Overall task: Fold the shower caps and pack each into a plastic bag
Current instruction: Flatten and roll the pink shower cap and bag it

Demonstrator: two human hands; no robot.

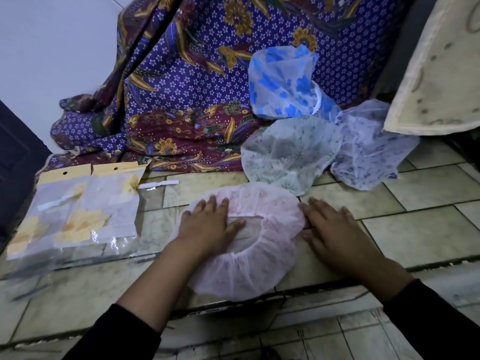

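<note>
A pale pink shower cap (249, 271) lies spread on the tiled floor, its elastic opening facing up. My left hand (210, 224) presses flat on the cap's left side, fingers straight. My right hand (330, 229) lies flat on the floor, its fingertips touching the cap's right edge. Behind are three more caps: a blue-flowered one (283, 84), a green-patterned one (291, 152) and a purple-patterned one (371, 149). At the left lie plastic bags (78, 216) with yellow flower prints and card headers.
A purple batik cloth (187, 94) hangs and pools at the back. A cream cushion (441, 74) leans in at the upper right. A clear bag with a white strip (155, 188) lies beside the printed bags. A step edge (259, 302) runs below the pink cap.
</note>
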